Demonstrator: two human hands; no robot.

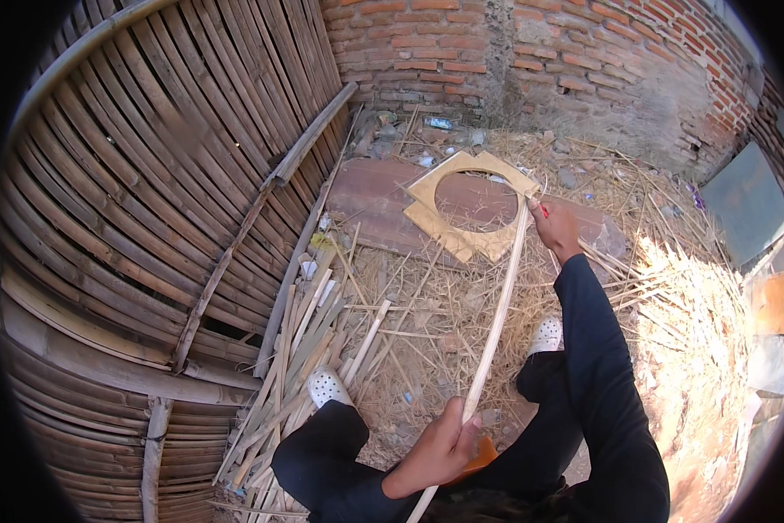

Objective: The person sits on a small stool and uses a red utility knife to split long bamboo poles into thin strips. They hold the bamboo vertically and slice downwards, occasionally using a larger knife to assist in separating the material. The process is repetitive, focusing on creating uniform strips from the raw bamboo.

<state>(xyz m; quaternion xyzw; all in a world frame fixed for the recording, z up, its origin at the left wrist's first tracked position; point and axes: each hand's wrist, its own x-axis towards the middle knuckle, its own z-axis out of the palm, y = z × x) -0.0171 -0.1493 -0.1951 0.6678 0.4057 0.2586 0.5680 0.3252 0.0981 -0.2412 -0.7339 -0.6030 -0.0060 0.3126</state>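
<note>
A long pale bamboo strip [500, 318] slants from my lap up and away to the right. My left hand [442, 446] is closed around its lower part, with the near end running on below the hand. Up by the far end, my right hand [556, 228] is closed at the strip, arm stretched out. A small red spot shows at its fingers; I cannot make out what it is. Just beyond that end lies a tan board with a large round hole [427, 220]. An orange thing [483, 457] shows partly behind my left hand.
Several split bamboo pieces [300, 336] lie heaped at the left, beside a slatted bamboo wall [139, 200]. A brown plank [366, 200] rests under the holed board. Shavings [427, 327] cover the ground. A brick wall [409, 52] closes the back; a grey panel [747, 205] leans right.
</note>
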